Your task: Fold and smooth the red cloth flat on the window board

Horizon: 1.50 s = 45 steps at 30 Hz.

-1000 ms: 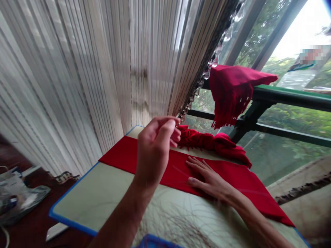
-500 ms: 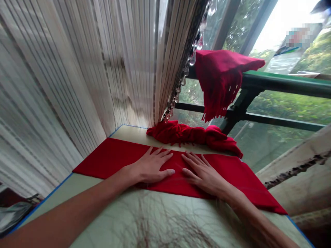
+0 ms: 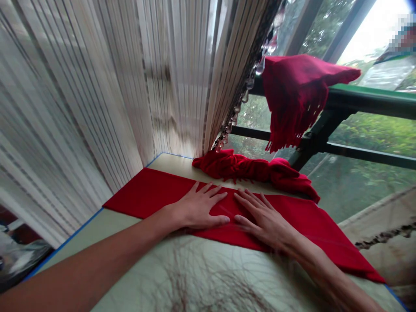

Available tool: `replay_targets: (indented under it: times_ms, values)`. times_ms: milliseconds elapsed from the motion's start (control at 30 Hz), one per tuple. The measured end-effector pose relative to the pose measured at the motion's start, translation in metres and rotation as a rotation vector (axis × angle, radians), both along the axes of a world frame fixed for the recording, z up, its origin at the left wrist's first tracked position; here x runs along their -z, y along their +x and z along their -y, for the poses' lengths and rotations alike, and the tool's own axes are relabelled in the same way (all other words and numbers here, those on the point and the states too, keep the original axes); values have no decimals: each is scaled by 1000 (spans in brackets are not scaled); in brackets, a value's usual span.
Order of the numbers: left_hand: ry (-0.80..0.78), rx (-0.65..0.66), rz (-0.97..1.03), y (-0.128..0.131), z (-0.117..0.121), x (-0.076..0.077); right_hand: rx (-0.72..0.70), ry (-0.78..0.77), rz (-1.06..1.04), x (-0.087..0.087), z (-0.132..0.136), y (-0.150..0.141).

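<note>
"Red cloth [image 3: 224,208]: where is it?"
"Across the worktop [image 3: 107,225], left edge to right edge."
"What changed?"
"The left hand [image 3: 199,208], raised a second ago, now lies flat beside the right hand [image 3: 264,216]; both grips spread apart, so two hands bear on the cloth."
"Any container?"
"Perhaps a plastic bag [image 3: 21,253] past the left edge, contents too blurred."

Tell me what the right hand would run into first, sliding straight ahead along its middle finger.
Beyond the flat red cloth under it, the right hand would probably meet the bunched red cloth, near its left end. The left hand seems just clear, though depth is uncertain.
</note>
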<state>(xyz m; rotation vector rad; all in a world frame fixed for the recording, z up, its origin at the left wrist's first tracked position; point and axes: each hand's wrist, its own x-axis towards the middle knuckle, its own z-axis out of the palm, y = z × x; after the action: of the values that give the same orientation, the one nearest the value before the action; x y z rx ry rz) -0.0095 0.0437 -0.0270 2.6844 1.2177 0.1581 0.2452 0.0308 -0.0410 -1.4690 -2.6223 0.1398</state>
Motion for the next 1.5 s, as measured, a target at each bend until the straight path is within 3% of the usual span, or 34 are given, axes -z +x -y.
replay_targets:
  times_ms: [300, 467, 867, 1133, 1500]
  values:
    - [71, 7, 40, -1, -1, -6, -31, 1, -87, 0, -8, 2]
    - [132, -79, 32, 0, -7, -9, 1, 38, -128, 1, -15, 13]
    - [-30, -24, -51, 0, -9, -9, 27, -6, -72, 5, -15, 14]
    - [-15, -30, -46, -1, -12, -4, 16, 16, -92, -7, -6, 4]
    - [-26, -19, -45, 0, -8, -9, -20, -17, -95, 1, -7, 7]
